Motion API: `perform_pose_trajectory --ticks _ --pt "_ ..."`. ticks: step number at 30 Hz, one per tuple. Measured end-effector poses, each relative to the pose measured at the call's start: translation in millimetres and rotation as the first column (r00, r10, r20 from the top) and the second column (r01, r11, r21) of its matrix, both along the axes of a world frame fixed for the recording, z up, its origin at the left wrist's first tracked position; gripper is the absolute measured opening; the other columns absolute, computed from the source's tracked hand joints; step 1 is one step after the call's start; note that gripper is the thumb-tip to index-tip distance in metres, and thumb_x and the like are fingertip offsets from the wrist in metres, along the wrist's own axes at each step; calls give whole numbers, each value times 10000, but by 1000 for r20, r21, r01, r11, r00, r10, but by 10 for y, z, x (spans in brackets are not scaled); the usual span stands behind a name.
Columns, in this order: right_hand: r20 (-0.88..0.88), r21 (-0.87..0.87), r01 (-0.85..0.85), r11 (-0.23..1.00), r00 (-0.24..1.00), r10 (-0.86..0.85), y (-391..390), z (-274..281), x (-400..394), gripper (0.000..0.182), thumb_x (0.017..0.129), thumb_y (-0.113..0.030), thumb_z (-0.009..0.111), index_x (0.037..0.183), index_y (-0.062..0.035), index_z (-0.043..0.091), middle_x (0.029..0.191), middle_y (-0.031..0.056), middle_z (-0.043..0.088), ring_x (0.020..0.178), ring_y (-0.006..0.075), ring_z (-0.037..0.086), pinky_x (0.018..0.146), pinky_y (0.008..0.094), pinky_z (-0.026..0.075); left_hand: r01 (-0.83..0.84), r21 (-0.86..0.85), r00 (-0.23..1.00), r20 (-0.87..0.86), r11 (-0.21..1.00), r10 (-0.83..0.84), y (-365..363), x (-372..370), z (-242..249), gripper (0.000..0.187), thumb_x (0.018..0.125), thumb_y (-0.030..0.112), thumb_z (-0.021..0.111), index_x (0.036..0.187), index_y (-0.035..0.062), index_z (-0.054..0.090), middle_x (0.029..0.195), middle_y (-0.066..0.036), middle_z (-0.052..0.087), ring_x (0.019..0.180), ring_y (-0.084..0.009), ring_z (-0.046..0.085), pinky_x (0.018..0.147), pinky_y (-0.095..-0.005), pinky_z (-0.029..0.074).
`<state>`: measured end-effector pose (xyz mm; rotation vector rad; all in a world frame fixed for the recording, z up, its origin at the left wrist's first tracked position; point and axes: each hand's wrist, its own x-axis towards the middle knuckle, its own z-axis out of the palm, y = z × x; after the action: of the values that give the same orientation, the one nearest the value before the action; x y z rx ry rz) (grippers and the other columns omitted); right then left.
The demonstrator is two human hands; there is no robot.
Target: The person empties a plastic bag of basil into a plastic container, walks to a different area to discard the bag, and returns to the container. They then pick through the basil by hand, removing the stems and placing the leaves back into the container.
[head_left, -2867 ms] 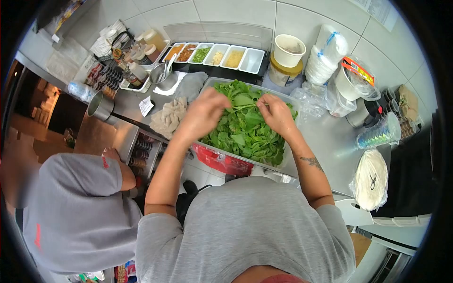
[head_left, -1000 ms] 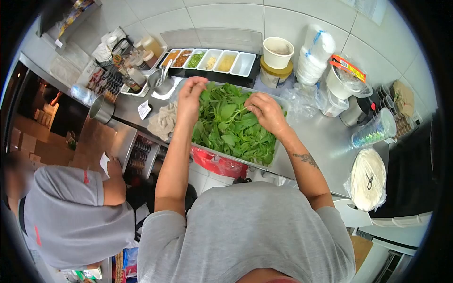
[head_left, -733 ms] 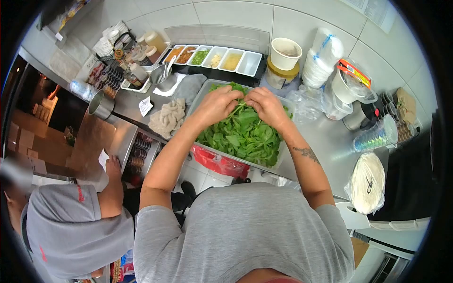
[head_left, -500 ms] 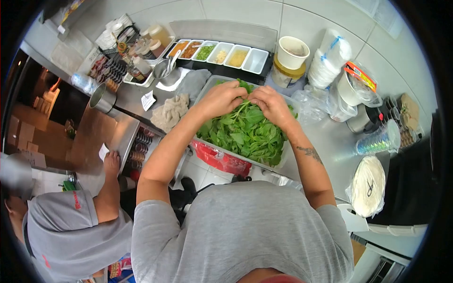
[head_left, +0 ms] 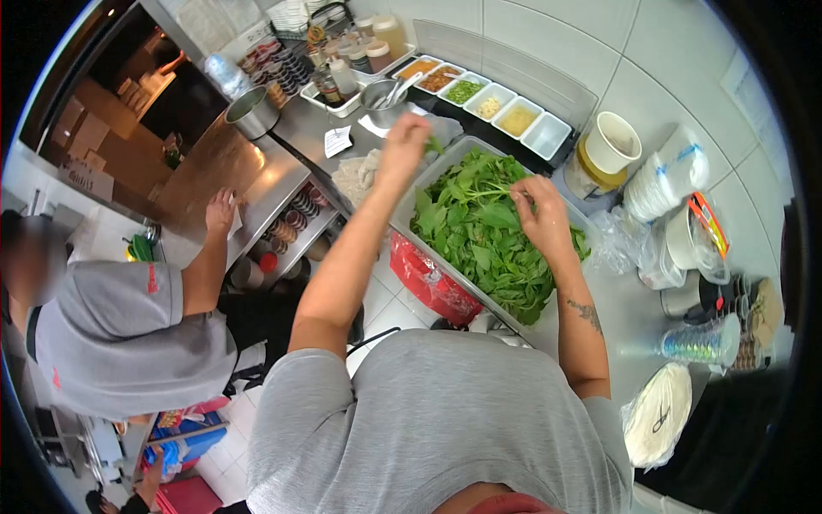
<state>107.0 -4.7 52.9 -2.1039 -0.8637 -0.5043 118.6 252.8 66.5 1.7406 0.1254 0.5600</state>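
A grey rectangular tub [head_left: 481, 291] full of green leafy herbs [head_left: 479, 224] stands on the steel counter's front edge. My left hand [head_left: 406, 147] is raised beyond the tub's left rim, its fingers closed and blurred; a small green leaf shows beside it. My right hand [head_left: 541, 210] hovers over the right part of the herbs, thumb and fingers curled and apart near a pale stem. Nothing can be made out between its fingers.
Behind the tub stands a row of white topping trays [head_left: 505, 111]. A metal bowl [head_left: 384, 98] and a cloth [head_left: 355, 178] lie left. White tubs [head_left: 615, 141] and bagged cups [head_left: 668, 184] stand right. A co-worker [head_left: 137, 317] reaches over the left counter.
My left hand has moved left, away from my right hand, past the tub's rim. My right hand has come apart from it and stays over the herbs. The camera view has turned.
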Motion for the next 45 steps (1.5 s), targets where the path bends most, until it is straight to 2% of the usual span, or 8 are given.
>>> perform_pose_trajectory --ticks 7,17,19,22,24,26,37,45 --pt "-193 -24 23 999 981 -28 -145 -294 -30 186 822 -21 578 991 -65 643 773 117 555 699 275 536 659 367 446 -498 104 833 -218 861 508 2278 -810 -181 138 878 113 518 943 46 619 730 -71 615 644 -137 570 646 -284 483" --pt "-380 -35 58 998 923 -67 -170 -431 28 216 841 -62 552 1033 -90 646 763 118 565 697 284 540 669 397 448 -649 484 556 -224 586 801 4002 -2059 -1165 432 859 197 481 1285 127 464 1381 -33 350 1244 -243 359 971 -429 363" --pt "-437 -67 134 989 887 -150 -158 -404 10 232 844 -72 543 1052 -100 641 767 118 569 712 290 551 680 401 453 96 988 777 4 -124 630 5227 -2409 -1659 505 855 214 473 1353 144 433 1511 -26 297 1364 -264 316 1036 -458 338" --pt "-430 -104 132 986 888 -164 -183 -428 42 259 849 -72 518 1074 -116 637 773 119 578 729 293 567 697 397 459 456 865 253 -352 209 901 3795 -1793 -1115 409 884 224 494 1222 -2 535 1136 -232 618 1090 -394 574 934 -424 451" --pt "-345 -127 95 987 929 -134 -186 -455 63 250 851 -93 542 1079 -127 640 788 116 584 733 294 567 698 393 460 -415 812 547 -137 409 826 3360 -1562 -1366 454 877 275 538 1231 -7 508 988 -252 655 1003 -432 601 905 -453 459" --pt "-330 -114 86 990 936 -119 -160 -444 40 243 848 -121 573 1081 -135 642 798 112 584 743 294 564 700 393 459 -430 767 561 -187 476 807 2769 -1222 -1162 434 884 254 525 1245 16 485 1022 -294 624 1003 -441 592 865 -480 466" --pt "-175 -395 -48 918 984 -24 -120 -267 -15 134 813 -156 652 946 -151 636 860 79 573 871 285 552 747 418 397 93 291 984 -174 952 -43 649 -666 -169 320 762 -72 514 1051 13 622 1055 -185 619 995 -266 607 858 -347 481" --pt "-148 -227 -93 969 987 60 -129 43 84 127 796 -149 659 917 -130 629 854 64 563 880 278 518 784 390 360 389 570 920 -198 724 -339 -863 -565 -60 345 838 257 663 1105 45 607 1094 -135 554 1015 -333 569 864 -400 463"
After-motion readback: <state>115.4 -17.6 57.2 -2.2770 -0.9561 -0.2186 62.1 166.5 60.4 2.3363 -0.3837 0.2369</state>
